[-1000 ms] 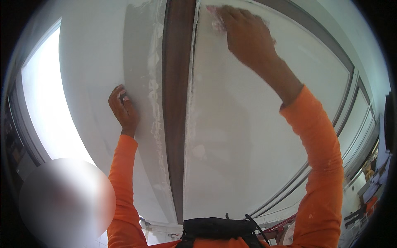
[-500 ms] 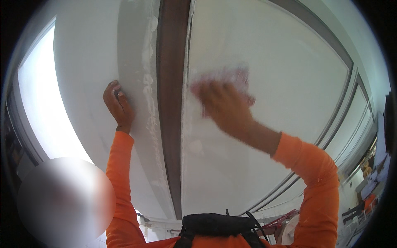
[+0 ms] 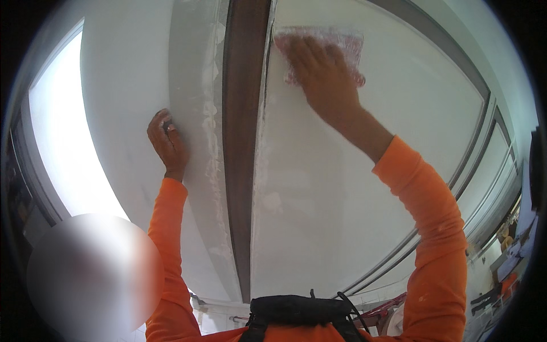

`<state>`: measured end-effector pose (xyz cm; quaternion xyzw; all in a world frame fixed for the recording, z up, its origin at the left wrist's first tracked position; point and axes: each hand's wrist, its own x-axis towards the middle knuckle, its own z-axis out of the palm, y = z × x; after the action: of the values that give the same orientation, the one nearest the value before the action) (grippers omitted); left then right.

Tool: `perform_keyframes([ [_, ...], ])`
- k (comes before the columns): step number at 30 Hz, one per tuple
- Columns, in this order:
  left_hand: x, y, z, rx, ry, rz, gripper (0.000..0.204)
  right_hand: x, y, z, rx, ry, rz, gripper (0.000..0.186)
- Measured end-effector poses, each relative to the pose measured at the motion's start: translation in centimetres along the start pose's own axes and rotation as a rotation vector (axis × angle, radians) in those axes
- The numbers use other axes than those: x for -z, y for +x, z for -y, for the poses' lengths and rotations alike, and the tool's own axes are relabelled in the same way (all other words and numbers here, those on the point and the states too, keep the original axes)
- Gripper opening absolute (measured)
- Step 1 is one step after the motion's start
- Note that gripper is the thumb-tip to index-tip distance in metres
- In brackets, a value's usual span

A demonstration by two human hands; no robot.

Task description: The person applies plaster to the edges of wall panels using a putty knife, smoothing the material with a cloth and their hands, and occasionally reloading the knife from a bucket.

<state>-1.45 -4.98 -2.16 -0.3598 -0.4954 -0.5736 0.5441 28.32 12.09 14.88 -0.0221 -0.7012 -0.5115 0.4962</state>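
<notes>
My right hand [image 3: 319, 80] presses a pink-red, white-dusted cloth or pad [image 3: 353, 57] against the upper part of the white panel [image 3: 342, 216], just right of a dark brown strip [image 3: 242, 171]. My left hand [image 3: 167, 142] is raised at the pale surface [image 3: 125, 85] left of that strip, its fingers curled and whitened at the tips, around a small dark thing that I cannot make out. Rough white filler [image 3: 215, 119] runs along the strip's left side.
A bright opening [image 3: 60, 114] is at the left, above a blurred round patch. Grey-trimmed panels [image 3: 487, 142] line the right. Assorted items [image 3: 507, 245] crowd the far right edge. A black pack [image 3: 296, 308] sits at the bottom, with red and white things behind it.
My right hand came down from the top of the panel half a second ago and has since moved back up with the pink cloth. My left hand stays in about the same place.
</notes>
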Motion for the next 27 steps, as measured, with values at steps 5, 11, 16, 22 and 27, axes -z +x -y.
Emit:
perform_keyframes([
  [5,0.9,-0.3,0.5,-0.021,0.051,0.016,0.028,3.8,-5.2,5.2,0.134,0.188,0.293,0.062],
  [11,0.6,-0.2,0.6,-0.028,0.024,0.001,0.027,4.0,-0.3,-0.1,-0.057,0.192,-0.008,0.05],
  [16,0.9,0.1,0.7,-0.037,0.046,0.011,0.028,2.7,5.9,-3.9,-0.128,0.081,-0.09,0.05],
  [22,0.3,0.1,0.1,-0.036,0.038,0.009,0.028,0.8,4.4,-3.0,-0.082,0.193,-0.077,0.04],
  [27,1.2,0.0,0.2,-0.013,0.037,0.006,0.03,3.3,-0.8,4.2,-0.07,0.316,0.225,0.042],
])
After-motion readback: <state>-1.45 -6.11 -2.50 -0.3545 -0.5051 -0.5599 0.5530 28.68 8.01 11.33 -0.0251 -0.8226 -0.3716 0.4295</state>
